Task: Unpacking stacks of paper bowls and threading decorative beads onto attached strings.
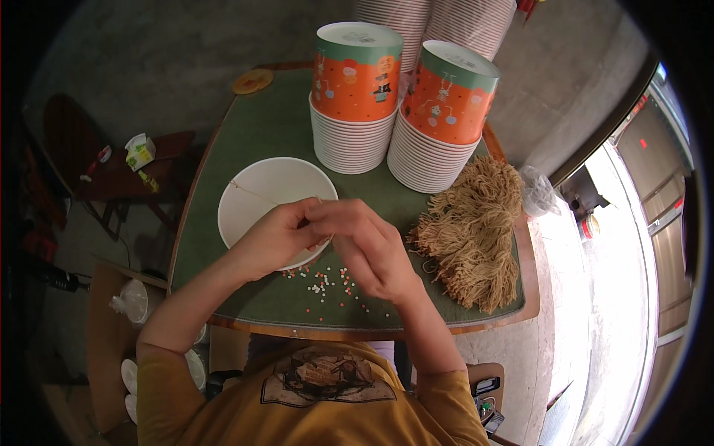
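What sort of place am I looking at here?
Possibly a small craft workshop, perhaps in a home: tall stacks of nested tubs, a bundle of tan strings and scattered bead-like bits share one green-topped table.

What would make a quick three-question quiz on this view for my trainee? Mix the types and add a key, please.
1. True or false: the left hand and right hand come together at the white bowl, as this view shows them.

2. What lies scattered on the green tabletop, on the person's side of the bowl?
A) coins
B) small white and orange bits
C) folded napkins

3. How many tub stacks show an orange-and-green print, and on which side of them is the tan bundle of strands: left or right?

Key:
1. True
2. B
3. Two; right
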